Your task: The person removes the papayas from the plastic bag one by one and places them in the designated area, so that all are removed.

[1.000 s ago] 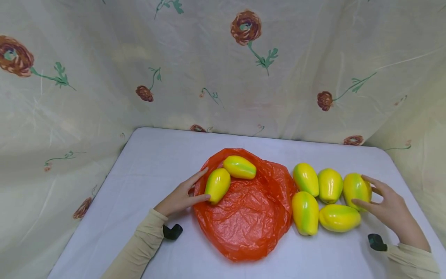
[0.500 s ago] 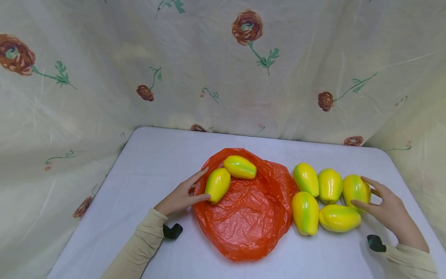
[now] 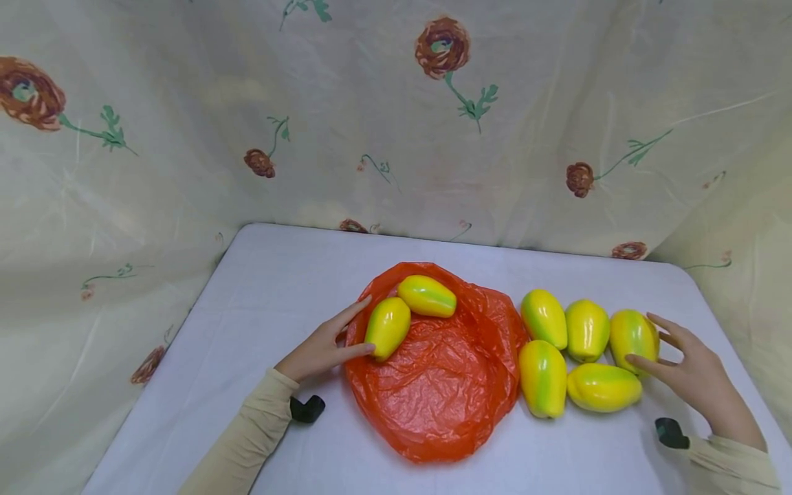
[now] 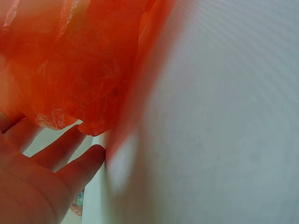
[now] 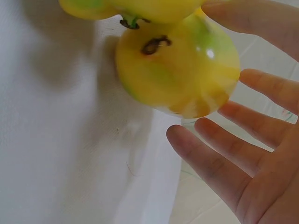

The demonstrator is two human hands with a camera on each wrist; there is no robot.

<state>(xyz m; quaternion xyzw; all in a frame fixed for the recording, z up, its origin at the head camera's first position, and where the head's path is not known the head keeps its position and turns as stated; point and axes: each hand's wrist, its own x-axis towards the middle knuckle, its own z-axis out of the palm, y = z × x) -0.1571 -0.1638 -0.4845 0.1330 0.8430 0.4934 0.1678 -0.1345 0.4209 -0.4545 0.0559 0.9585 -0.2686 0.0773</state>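
Observation:
A red plastic bag (image 3: 442, 405) lies spread on the table, its rim standing up in a ring. Inside at the upper left are two shiny yellow mangoes with green streaks, a left mango (image 3: 388, 328) and a back mango (image 3: 427, 296). My left hand (image 3: 322, 350) is at the bag's left side, fingers spread and thumb tip by the left mango's lower end. In the left wrist view its fingers (image 4: 84, 168) lie against the red plastic. My right hand (image 3: 693, 364) is spread around the right side of the far-right mango (image 3: 631, 340), thumb and fingertips touching or close to it.
Several more mangoes sit in a cluster between the bag and my right hand, among them a front one (image 3: 542, 378) beside the bag and a sideways one (image 3: 603, 388). Flower-patterned cloth (image 3: 396, 124) hangs behind the white table (image 3: 297, 275).
Both hands hold nearly the same pose. The right hand shifts very slightly; the mangoes and bag stay in place, and the whole head view drifts a little.

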